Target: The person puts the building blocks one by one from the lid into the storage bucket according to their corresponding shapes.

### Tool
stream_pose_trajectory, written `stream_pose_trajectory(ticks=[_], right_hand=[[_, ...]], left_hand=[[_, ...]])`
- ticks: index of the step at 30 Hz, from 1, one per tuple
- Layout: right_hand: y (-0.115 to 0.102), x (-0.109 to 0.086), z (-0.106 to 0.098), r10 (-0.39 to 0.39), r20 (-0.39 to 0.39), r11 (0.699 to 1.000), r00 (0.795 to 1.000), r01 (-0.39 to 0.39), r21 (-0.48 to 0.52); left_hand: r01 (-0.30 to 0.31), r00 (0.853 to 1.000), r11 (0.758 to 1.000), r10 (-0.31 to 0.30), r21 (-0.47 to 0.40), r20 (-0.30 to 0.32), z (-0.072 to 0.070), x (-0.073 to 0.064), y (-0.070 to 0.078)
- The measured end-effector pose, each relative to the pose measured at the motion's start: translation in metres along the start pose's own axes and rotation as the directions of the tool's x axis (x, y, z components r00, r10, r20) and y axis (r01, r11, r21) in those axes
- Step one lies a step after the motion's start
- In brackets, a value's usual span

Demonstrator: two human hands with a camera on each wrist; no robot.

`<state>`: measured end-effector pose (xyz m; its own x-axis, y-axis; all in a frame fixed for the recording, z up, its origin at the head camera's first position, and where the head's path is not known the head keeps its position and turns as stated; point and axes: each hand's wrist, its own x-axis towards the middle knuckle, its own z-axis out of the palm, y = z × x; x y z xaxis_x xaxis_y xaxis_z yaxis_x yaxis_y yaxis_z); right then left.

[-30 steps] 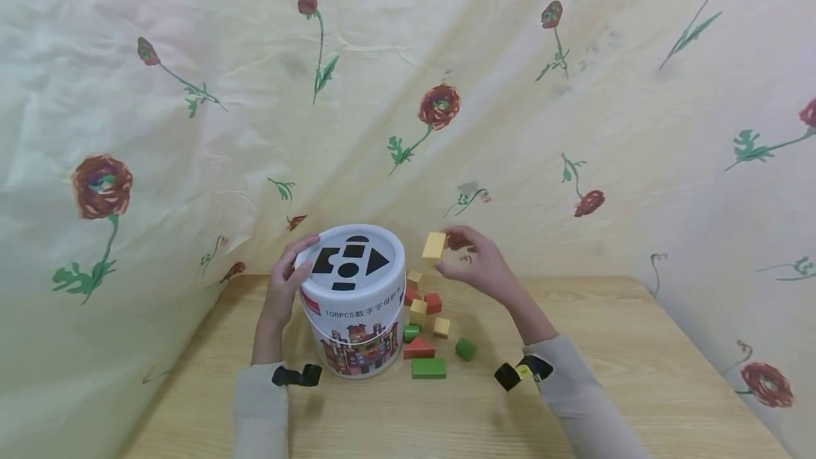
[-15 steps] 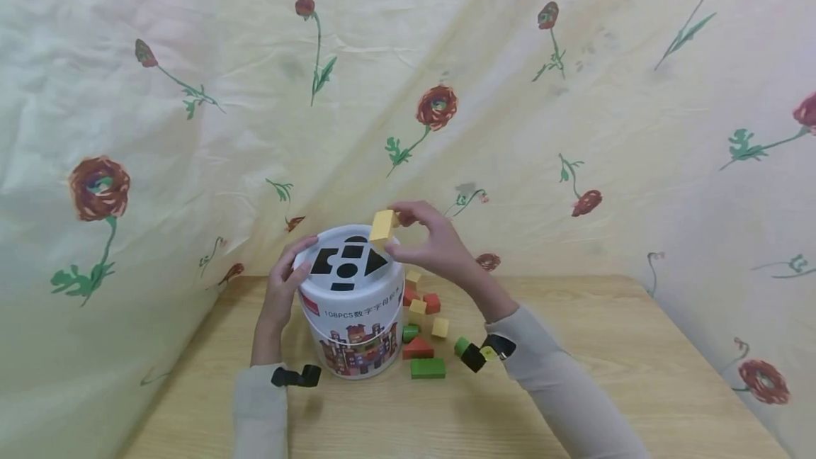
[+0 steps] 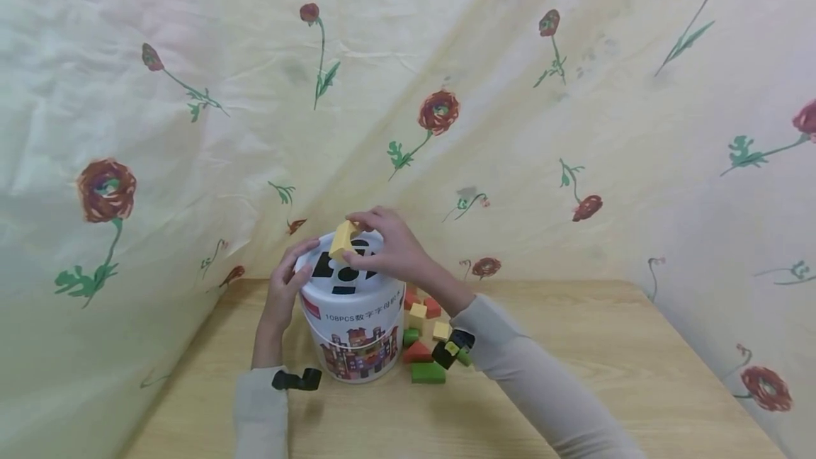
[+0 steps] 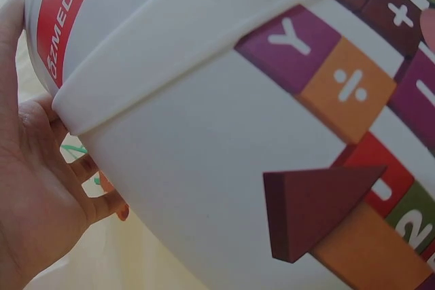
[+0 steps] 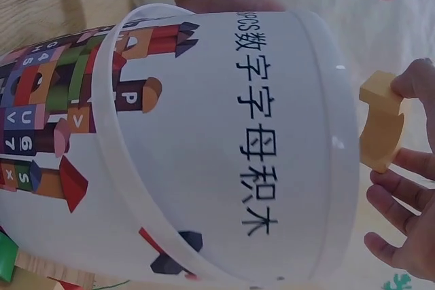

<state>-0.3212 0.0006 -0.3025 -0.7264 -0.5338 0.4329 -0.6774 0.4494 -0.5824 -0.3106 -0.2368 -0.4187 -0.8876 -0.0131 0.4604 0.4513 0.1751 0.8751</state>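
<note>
A white block bucket (image 3: 357,310) with a printed side stands on the table, its lid (image 3: 319,282) pierced by several shaped holes. My left hand (image 3: 280,296) rests against the bucket's left side at the lid's rim, thumb on the edge; in the left wrist view, the fingers of the left hand (image 4: 47,188) lie fairly straight beside the wall. Over the lid, my right hand (image 3: 392,246) pinches a yellow arch block (image 3: 342,241) between thumb and fingers. In the right wrist view the arch block (image 5: 382,123) shows its curved cutout and sits just beyond the lid's edge.
Right of the bucket lie several loose blocks, among them a green rectangular block (image 3: 428,373), a red triangular block (image 3: 417,353), a green cylinder (image 3: 411,336) and a yellow block (image 3: 417,315). A flowered cloth (image 3: 357,126) hangs behind the wooden table (image 3: 574,353).
My right hand has carried the yellow arch block leftward from beside the bucket to above its lid, tilting it on the way. The left hand has stayed at the rim.
</note>
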Motion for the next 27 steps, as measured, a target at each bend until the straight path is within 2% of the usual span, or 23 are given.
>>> stream_pose_trajectory(ticks=[7, 14, 22, 27], right_hand=[[-0.002, 0.011, 0.016, -0.049, 0.044, 0.992, 0.998, 0.054, -0.11], [-0.003, 0.017, 0.027, -0.071, 0.074, 0.965, 0.995, 0.088, -0.248], [0.003, 0.017, 0.035, -0.109, 0.058, 0.955, 0.992, 0.121, -0.269], [0.004, 0.015, 0.037, -0.109, 0.076, 0.949, 0.991, 0.127, -0.288]], left_hand=[[0.008, 1.0, 1.0, -0.008, -0.025, -0.002, -0.001, 0.0, -0.001], [0.007, 1.0, 1.0, -0.007, -0.018, 0.001, -0.001, -0.002, 0.0], [0.02, 1.0, 1.0, -0.02, -0.013, 0.004, -0.001, -0.002, 0.001], [0.01, 1.0, 1.0, -0.01, -0.013, 0.013, 0.0, -0.001, 0.001]])
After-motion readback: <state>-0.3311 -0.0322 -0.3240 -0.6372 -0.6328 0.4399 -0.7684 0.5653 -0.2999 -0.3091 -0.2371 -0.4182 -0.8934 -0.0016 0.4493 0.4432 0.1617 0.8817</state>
